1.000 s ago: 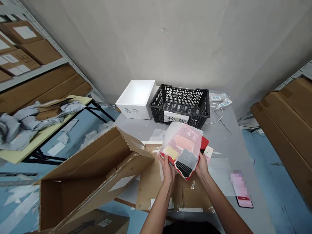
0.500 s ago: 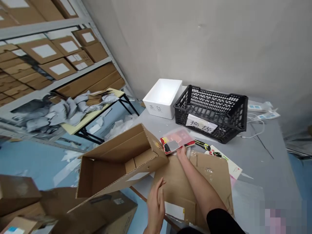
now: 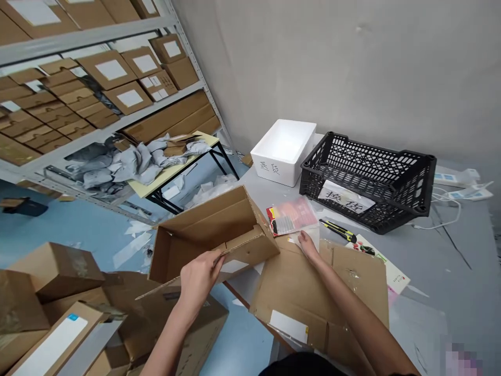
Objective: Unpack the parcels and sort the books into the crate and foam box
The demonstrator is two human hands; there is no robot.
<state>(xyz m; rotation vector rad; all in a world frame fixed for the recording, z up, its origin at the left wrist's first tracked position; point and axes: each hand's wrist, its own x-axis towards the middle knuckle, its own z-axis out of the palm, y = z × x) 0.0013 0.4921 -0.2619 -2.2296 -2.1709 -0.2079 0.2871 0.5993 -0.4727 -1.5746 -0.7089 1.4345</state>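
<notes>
My left hand (image 3: 199, 279) grips the near lower edge of an open brown cardboard box (image 3: 213, 235), which lies tilted on its side. My right hand (image 3: 309, 248) rests with its fingers out on a flattened cardboard sheet (image 3: 313, 297), holding nothing. Just beyond those fingertips lies a clear plastic bag (image 3: 291, 215) with a red-edged printed item inside. A yellow and black utility knife (image 3: 338, 231) sits close to the right of the bag. A printed white card (image 3: 378, 266) lies partly under the cardboard sheet.
A white foam box (image 3: 282, 151) and a black plastic crate (image 3: 368, 183) with a paper label stand at the back of the grey table (image 3: 450, 250). White chargers and cables lie to the right. Shelves of cartons and a yellow table with crumpled grey wrap stand left.
The bag with the red item has left my hands and lies on the table. My left hand has moved onto the box edge, my right onto the cardboard sheet. My view has swung left.
</notes>
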